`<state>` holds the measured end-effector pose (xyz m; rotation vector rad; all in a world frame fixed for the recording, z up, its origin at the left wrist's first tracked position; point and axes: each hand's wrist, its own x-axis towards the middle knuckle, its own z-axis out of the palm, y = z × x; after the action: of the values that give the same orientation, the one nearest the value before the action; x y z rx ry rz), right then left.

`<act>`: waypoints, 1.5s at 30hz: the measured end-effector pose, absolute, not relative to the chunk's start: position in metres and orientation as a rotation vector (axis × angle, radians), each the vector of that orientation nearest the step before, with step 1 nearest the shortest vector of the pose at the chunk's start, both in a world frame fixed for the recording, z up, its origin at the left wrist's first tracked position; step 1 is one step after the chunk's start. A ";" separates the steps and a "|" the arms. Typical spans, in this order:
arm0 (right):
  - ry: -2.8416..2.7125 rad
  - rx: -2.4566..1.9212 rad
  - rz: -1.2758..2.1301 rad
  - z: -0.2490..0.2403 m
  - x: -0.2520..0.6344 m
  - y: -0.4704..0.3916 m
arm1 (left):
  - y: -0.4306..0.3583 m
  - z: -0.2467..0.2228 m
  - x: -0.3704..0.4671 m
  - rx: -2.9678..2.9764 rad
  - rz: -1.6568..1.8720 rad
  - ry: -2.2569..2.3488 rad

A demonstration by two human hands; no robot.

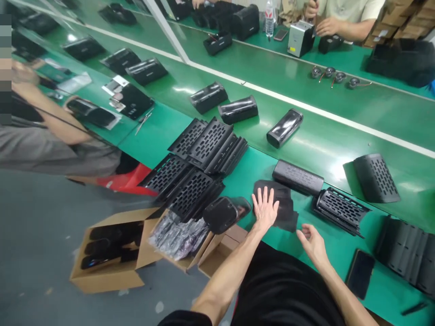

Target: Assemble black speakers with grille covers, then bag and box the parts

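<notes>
My left hand [265,208] lies with fingers spread on thin black sheets [285,209] on the green table. Just right of the sheets, my right hand [311,242] is held with its fingers loosely curled and parted, nothing visible in it. Beyond them lie a black perforated housing [298,176] and a stack of perforated covers [343,209]. A rounded glossy black part [226,213] sits left of my left hand, next to piles of perforated black panels [209,142].
A phone [360,273] and black curved panels [404,249] lie at the right. Open cartons [110,280] stand below the table's left edge. Black housings [285,128] rest on the green belt [316,136]. Other people work at the left and across the belt.
</notes>
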<state>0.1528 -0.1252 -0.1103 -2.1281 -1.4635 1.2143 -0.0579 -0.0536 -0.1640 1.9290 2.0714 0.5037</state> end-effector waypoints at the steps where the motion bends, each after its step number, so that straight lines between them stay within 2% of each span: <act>1: -1.514 -2.193 1.173 -0.111 0.150 -0.120 | -0.057 -0.165 -0.059 1.913 0.572 2.069; 5: -1.692 -2.408 0.978 -0.115 0.137 -0.097 | -0.094 -0.169 -0.062 1.862 0.893 2.016; 8: -1.738 -2.468 0.881 -0.118 0.132 -0.087 | -0.128 -0.172 -0.069 1.870 0.984 1.959; 20: -1.741 -2.253 0.838 -0.122 0.145 -0.082 | -0.148 -0.162 -0.077 1.907 0.803 1.742; 28: -1.506 -2.174 0.939 -0.119 0.142 -0.090 | -0.142 -0.161 -0.077 1.864 0.865 1.710; 35: -1.153 -2.090 1.105 -0.125 0.139 -0.093 | -0.141 -0.147 -0.075 1.204 1.105 1.346; 40: -1.101 -1.899 1.262 -0.112 0.112 -0.100 | -0.129 -0.142 -0.062 0.540 1.063 1.002; 45: -1.163 -1.589 1.775 -0.099 0.084 -0.120 | -0.118 -0.143 -0.069 -0.032 1.010 0.679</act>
<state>0.0840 -0.1197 -0.0988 -1.5887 -1.1627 1.7750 -0.0694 -0.1185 -0.1428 -0.0321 0.6786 1.0099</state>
